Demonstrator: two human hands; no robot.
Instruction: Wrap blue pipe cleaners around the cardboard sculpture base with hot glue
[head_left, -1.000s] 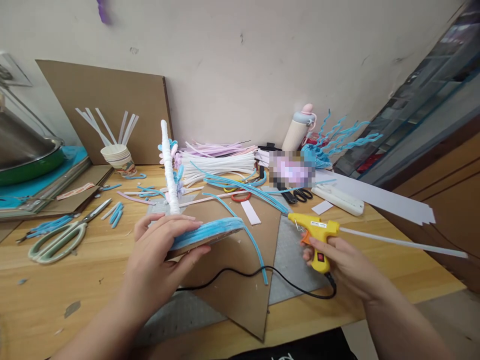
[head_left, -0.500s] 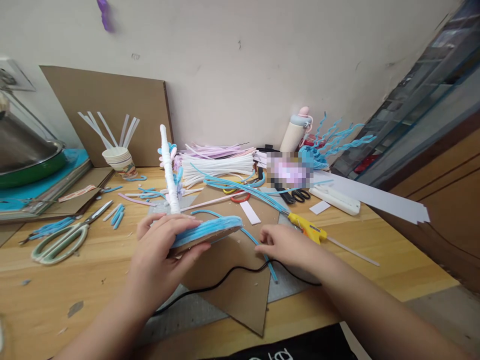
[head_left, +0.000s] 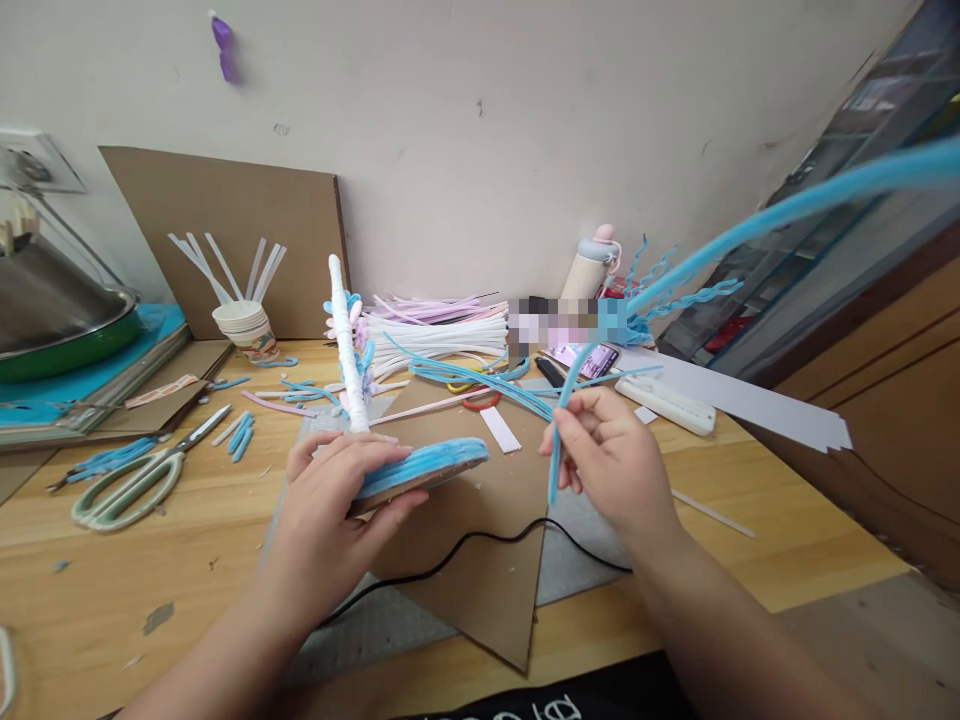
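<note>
My left hand (head_left: 341,505) grips a cardboard base (head_left: 420,470) whose upper side is covered with rows of blue pipe cleaner. From the base rises a white-wrapped post (head_left: 346,345), with blue, pink and lilac loops beside it. My right hand (head_left: 611,460) pinches a long blue pipe cleaner (head_left: 694,258) near its lower end. The strip's short end points down below the fingers, while the rest arcs up and out past the right edge. Several more blue pipe cleaners (head_left: 480,378) lie behind on the table.
Green-handled scissors (head_left: 131,490) lie at left, near a stack of paper cups (head_left: 246,328) holding white sticks. A black cord (head_left: 465,540) crosses the cardboard sheet (head_left: 480,600) below my hands. Bundled white pipe cleaners (head_left: 442,338), a bottle (head_left: 589,265) and a phone (head_left: 589,357) are farther back.
My right hand has picked up a blue pipe cleaner from the cardboard and raised it, its long end swinging up to the right. My left hand still holds the base.
</note>
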